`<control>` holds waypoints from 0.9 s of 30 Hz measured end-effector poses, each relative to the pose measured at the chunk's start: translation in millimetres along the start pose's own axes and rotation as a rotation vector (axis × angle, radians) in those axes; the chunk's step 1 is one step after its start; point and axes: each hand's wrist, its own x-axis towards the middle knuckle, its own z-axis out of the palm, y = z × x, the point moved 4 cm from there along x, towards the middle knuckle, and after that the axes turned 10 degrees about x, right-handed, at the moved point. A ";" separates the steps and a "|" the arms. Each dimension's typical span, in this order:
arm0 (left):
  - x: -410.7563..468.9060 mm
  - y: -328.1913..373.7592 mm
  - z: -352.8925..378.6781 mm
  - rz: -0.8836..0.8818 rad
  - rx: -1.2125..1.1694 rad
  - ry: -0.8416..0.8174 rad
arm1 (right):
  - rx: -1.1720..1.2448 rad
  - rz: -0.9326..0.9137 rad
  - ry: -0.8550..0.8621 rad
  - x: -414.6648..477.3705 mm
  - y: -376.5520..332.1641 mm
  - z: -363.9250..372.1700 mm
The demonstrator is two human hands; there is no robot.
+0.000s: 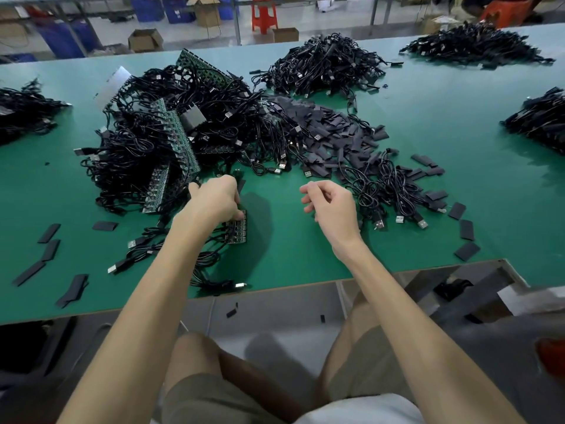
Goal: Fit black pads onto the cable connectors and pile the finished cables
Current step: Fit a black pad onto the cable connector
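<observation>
left hand (214, 198) grips a flat green board (238, 230) strung with thin black cables (146, 241); right hand (331, 208) hangs loosely curled, holding nothing.

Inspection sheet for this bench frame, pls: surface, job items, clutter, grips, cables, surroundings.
Surface: green table, largely covered.
Job's things: heap of black pads; green board strip with cables attached.
Clutter: stray pads scattered near the front edge; black bits on the floor.
Grips: left hand grips the board strip; right hand loosely curled, holds nothing.
Cables: tangled pile with boards at left; further piles behind and at both sides.
Surroundings: red stool, cardboard box, blue crates.
</observation>
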 end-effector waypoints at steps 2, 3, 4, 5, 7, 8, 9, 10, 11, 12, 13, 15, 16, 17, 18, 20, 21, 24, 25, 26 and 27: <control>1.7 4.0 4.0 0.006 -0.007 -0.006 | -0.010 0.002 -0.007 -0.6 -0.4 0.4; 2.3 5.2 4.6 0.010 0.012 -0.003 | -0.015 0.002 -0.010 -1.0 -0.7 0.5; 2.8 5.8 4.7 0.013 0.040 0.001 | -0.020 0.001 -0.011 -1.1 -1.0 0.3; 2.7 5.3 4.4 0.015 0.071 0.003 | -0.025 0.000 -0.013 -1.3 -1.2 0.0; 1.6 2.9 2.7 0.014 0.116 0.007 | -0.031 -0.004 -0.019 -1.4 -1.6 0.1; 1.0 2.1 2.2 0.016 0.123 0.009 | -0.033 -0.005 -0.021 -1.6 -1.6 0.2; 0.1 1.5 1.8 0.016 0.124 0.010 | -0.035 -0.006 -0.021 -1.7 -1.4 0.3; -0.7 0.9 1.3 0.013 0.121 0.011 | -0.036 -0.007 -0.021 -1.6 -1.2 0.3; -1.4 0.4 0.6 0.008 0.111 0.012 | -0.036 -0.008 -0.021 -1.5 -1.1 0.3; -1.7 -0.1 0.4 0.003 0.089 0.011 | -0.037 -0.007 -0.023 -1.5 -0.9 0.2; -1.8 -0.2 0.3 0.001 0.061 0.005 | -0.040 -0.007 -0.026 -1.7 -0.7 0.3; -0.7 1.2 2.0 0.002 0.008 -0.018 | -0.044 -0.009 -0.030 -1.8 -0.4 0.5; 0.4 2.4 3.6 0.009 -0.021 -0.030 | -0.045 -0.009 -0.031 -1.9 -0.2 0.5; 2.0 3.8 5.2 0.021 -0.052 -0.033 | -0.045 -0.009 -0.033 -2.1 -0.3 0.7; 4.0 5.6 5.8 0.040 -0.085 -0.027 | -0.047 -0.011 -0.037 -2.2 -0.6 1.2; 7.7 10.5 5.0 0.090 -0.153 0.007 | -0.048 -0.013 -0.058 -2.1 -1.0 2.4; 8.6 13.6 3.7 0.110 -0.193 0.033 | -0.046 -0.013 -0.075 -1.9 -1.3 3.0; 7.1 24.2 0.0 0.146 -0.377 0.145 | -0.045 -0.025 -0.145 -1.6 -2.3 7.1; 5.7 28.0 -0.3 0.158 -0.449 0.181 | -0.054 -0.035 -0.164 -1.7 -2.3 8.4; 4.2 32.1 -0.1 0.175 -0.506 0.209 | -0.070 -0.047 -0.176 -1.7 -2.2 9.5; 2.6 36.1 0.6 0.198 -0.543 0.229 | -0.089 -0.056 -0.181 -1.6 -1.9 10.1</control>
